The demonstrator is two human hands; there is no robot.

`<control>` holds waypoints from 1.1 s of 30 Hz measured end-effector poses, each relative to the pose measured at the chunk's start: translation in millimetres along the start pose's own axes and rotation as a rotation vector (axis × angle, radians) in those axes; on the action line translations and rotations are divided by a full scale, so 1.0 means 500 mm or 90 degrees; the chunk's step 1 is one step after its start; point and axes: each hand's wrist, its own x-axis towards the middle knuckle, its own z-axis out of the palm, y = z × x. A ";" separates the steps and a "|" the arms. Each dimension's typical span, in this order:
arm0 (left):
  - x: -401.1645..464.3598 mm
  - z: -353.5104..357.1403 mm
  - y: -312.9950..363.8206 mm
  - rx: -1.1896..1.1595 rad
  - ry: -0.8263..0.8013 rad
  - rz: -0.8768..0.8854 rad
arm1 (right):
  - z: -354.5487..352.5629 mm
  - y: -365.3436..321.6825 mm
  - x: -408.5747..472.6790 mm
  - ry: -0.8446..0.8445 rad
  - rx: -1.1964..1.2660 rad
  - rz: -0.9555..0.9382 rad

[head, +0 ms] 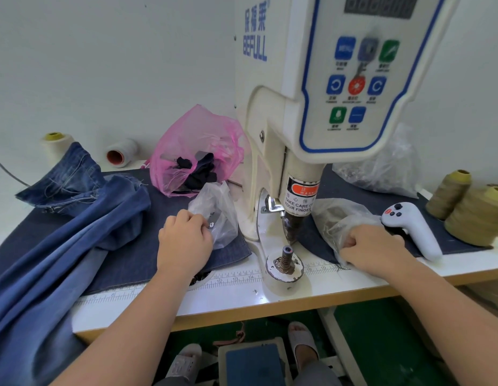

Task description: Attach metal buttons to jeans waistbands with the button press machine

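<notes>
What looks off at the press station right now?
Nothing damaged or spilled. Two oddities: a white handheld controller lies among the sewing supplies, and one white thread cone lies tipped on its side at the back. The jeans hang off the table's left edge.

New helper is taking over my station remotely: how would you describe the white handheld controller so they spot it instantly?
Start at the big cream button press machine and look right along the table, past the right hand in a clear plastic bag. The white handheld controller lies on the dark denim mat, in front of the olive thread cones. It alone is smooth white plastic, with one orange and several dark buttons.
</notes>
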 end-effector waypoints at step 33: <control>0.006 0.009 -0.009 -0.020 0.012 0.002 | -0.029 -0.003 -0.010 0.013 0.280 0.062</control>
